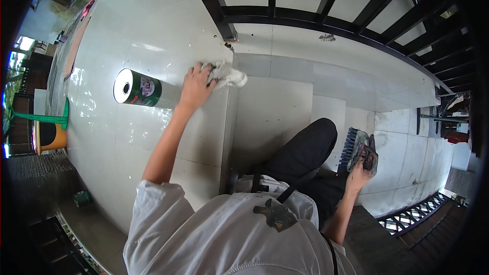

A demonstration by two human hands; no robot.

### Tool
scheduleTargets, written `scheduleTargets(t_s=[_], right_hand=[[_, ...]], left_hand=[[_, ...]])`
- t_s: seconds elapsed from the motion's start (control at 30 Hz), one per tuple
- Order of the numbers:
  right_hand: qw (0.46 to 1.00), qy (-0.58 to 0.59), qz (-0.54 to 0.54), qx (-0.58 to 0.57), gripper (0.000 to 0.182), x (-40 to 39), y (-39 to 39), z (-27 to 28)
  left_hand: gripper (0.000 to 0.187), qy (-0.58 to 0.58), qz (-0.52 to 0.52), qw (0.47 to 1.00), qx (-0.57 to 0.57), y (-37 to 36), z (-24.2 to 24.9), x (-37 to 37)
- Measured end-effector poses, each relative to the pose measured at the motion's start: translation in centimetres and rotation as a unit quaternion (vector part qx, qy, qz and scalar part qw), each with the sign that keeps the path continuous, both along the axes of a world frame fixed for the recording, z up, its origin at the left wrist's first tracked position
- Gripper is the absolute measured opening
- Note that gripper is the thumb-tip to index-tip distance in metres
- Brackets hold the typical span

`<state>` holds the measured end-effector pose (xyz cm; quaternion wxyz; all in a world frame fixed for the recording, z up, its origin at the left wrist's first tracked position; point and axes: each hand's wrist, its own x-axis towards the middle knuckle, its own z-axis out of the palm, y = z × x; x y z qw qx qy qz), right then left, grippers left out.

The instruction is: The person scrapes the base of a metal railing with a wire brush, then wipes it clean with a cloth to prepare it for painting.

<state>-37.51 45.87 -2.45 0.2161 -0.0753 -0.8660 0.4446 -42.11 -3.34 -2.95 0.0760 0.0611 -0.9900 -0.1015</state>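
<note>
The left hand (196, 87) presses a crumpled white rag (226, 75) against the white tiled ledge (153, 35), fingers closed on it, beside a green can (137, 89). The right hand (362, 165) grips a blue-bristled brush (354, 147) by the knee.

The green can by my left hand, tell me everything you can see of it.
The can is a cylinder with a green printed label showing a round picture and some red marks; the print is too small to read. Its near end is a white lid with a dark spot in the middle. It sits on the white tiled ledge, apparently upright. The left hand, holding a white rag, is right beside it; contact cannot be told.
</note>
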Motion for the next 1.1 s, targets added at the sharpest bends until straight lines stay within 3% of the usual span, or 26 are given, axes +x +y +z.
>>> scheduleTargets(t_s=[0.07, 0.13, 0.2, 0.47, 0.57, 0.67, 0.73, 0.8, 0.93, 1.03, 1.1], right_hand=[[0.996, -0.085, 0.038, -0.017, 0.024, 0.8, -0.1, -0.4], [0.994, -0.014, 0.089, -0.063, 0.021, 0.3, -2.8, 0.7], [0.986, -0.103, 0.116, -0.057, 0.020, 0.7, -3.7, 1.9], [0.970, -0.065, 0.228, -0.050, 0.019, -0.6, -8.3, 4.2], [0.967, -0.060, 0.240, -0.061, 0.018, -0.5, -9.4, 5.1], [0.966, -0.065, 0.235, -0.088, 0.018, 0.0, -9.4, 4.9], [0.970, -0.052, 0.225, -0.076, 0.019, 0.2, -9.6, 5.2], [0.974, -0.041, 0.215, -0.066, 0.019, 0.6, -9.4, 5.5], [0.973, -0.051, 0.221, -0.031, 0.019, 1.8, -8.4, 6.2], [0.979, -0.046, 0.197, -0.035, 0.020, 3.0, -7.2, 5.7], [0.982, -0.027, 0.182, -0.035, 0.019, 3.5, -6.8, 5.7]], left_hand=[[0.040, 0.003, 0.014, 1.000, 0.010, 1.7, 0.3, 2.5], [0.040, 0.007, 0.031, 0.999, 0.022, 3.0, 0.6, 4.7], [0.041, -0.013, 0.033, 0.998, 0.046, 3.8, 1.0, 6.7], [0.036, -0.101, 0.011, 0.984, 0.144, 5.5, 4.7, 14.4], [0.032, -0.096, 0.091, 0.851, 0.508, 3.3, 4.0, 15.4], [0.035, -0.033, 0.127, 0.801, 0.584, 2.1, 6.1, 13.6], [0.038, 0.097, 0.106, 0.841, 0.522, 1.1, 6.4, 11.5], [0.042, 0.201, 0.130, 0.844, 0.479, -0.3, 7.5, 8.2], [0.042, 0.402, 0.126, 0.868, 0.264, -2.6, 9.0, -0.5], [0.037, 0.401, 0.087, 0.880, 0.238, -4.6, 5.1, -7.0], [0.033, 0.183, 0.059, 0.955, 0.227, -7.2, -0.8, -10.8]])
